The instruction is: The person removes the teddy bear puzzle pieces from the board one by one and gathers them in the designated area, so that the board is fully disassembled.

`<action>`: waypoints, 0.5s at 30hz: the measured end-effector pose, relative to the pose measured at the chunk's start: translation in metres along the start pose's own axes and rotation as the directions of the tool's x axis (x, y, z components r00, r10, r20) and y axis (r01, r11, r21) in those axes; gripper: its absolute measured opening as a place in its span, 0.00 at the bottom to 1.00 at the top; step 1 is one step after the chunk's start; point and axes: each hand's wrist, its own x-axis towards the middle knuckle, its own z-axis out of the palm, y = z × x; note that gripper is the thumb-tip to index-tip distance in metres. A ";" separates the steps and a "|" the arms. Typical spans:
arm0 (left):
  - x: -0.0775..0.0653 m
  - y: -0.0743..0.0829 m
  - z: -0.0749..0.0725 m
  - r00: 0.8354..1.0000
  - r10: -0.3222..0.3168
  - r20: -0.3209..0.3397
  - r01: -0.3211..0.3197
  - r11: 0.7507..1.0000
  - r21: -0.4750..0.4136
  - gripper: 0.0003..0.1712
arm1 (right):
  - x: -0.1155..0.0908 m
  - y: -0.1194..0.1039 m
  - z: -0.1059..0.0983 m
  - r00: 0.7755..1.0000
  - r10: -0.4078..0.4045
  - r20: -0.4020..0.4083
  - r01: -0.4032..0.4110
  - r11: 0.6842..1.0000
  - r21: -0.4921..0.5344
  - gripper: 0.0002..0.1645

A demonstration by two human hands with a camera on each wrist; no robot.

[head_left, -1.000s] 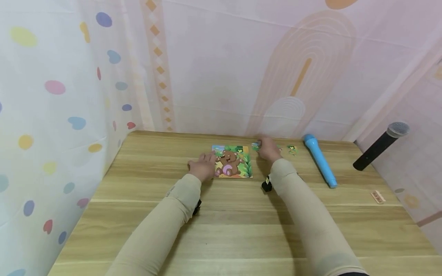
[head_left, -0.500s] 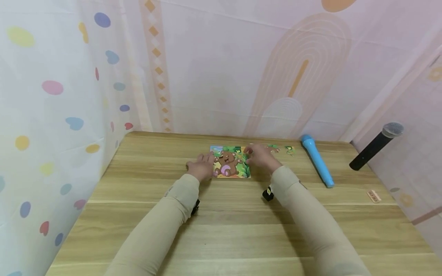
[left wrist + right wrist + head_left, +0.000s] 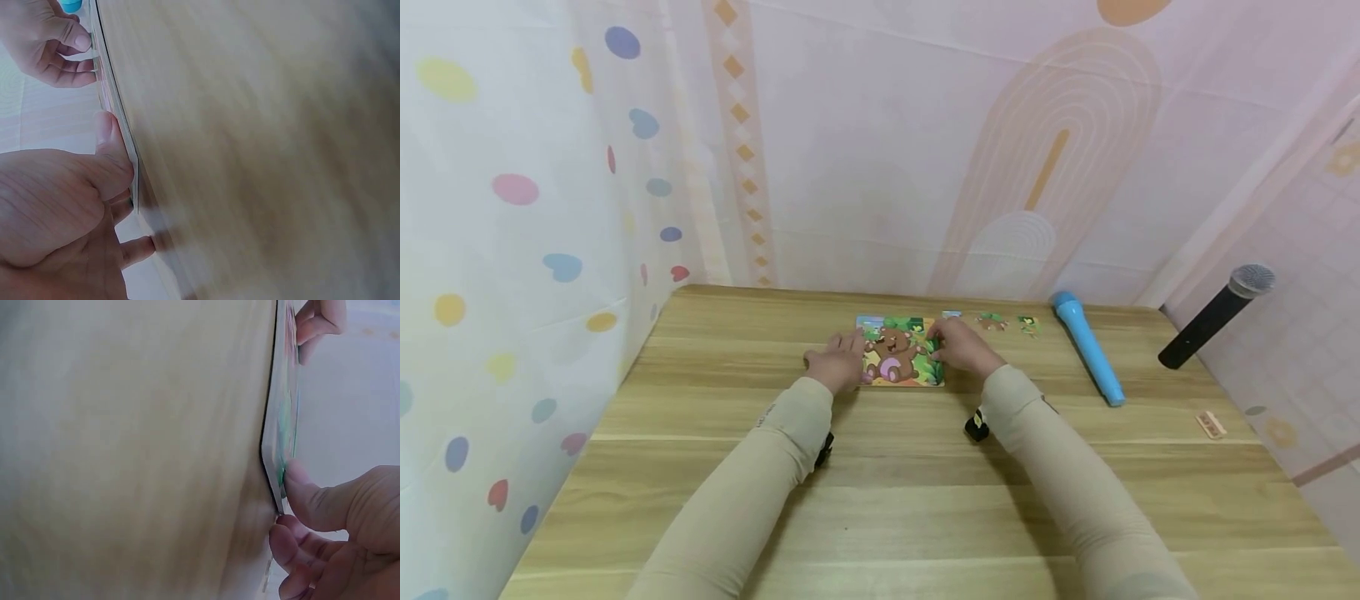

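two hands at one bear puzzle, right edge being worked

the puzzle board lies on the wooden table between both hands. the left hand, fingers spread, steadies its left side; the right hand pinches its right edge between thumb and curled fingers, though whether a separate piece is also held cannot be told. the step in hand appears to be seating that side; the next move probably calls for pressing it level while the left hand braces. loose pieces lie beyond and to the right.

the head view alone shows the bear and the black microphone. the left wrist view adds a fingertip touching the table outside the board; the right wrist view, nearly edge-on, reveals the right thumb upon the board's face.
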 end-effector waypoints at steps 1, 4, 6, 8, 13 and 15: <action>-0.001 0.000 0.000 1.000 0.001 -0.004 -0.001 1.000 -0.003 0.46 | 0.000 -0.001 0.000 1.000 0.006 0.000 -0.006 1.000 0.002 0.19; 0.002 -0.001 0.002 1.000 0.006 -0.011 -0.006 1.000 -0.006 0.47 | -0.002 -0.002 0.002 1.000 0.026 -0.006 -0.026 1.000 0.004 0.18; -0.002 0.000 -0.001 1.000 0.006 -0.011 -0.006 1.000 -0.006 0.47 | -0.002 -0.003 0.003 0.999 0.040 -0.009 -0.040 0.999 0.011 0.18; -0.002 0.000 -0.001 1.000 0.009 -0.015 -0.009 1.000 -0.006 0.47 | -0.002 -0.004 0.004 0.998 0.054 -0.010 -0.054 0.998 0.020 0.18; -0.006 0.000 -0.003 1.000 0.009 -0.009 -0.009 1.000 -0.011 0.48 | -0.001 -0.004 0.007 0.998 0.054 -0.013 -0.054 0.998 0.016 0.17; -0.006 0.000 -0.003 1.000 0.011 -0.006 -0.011 1.000 -0.014 0.48 | -0.001 -0.004 0.007 0.999 0.039 -0.016 -0.039 0.999 0.012 0.17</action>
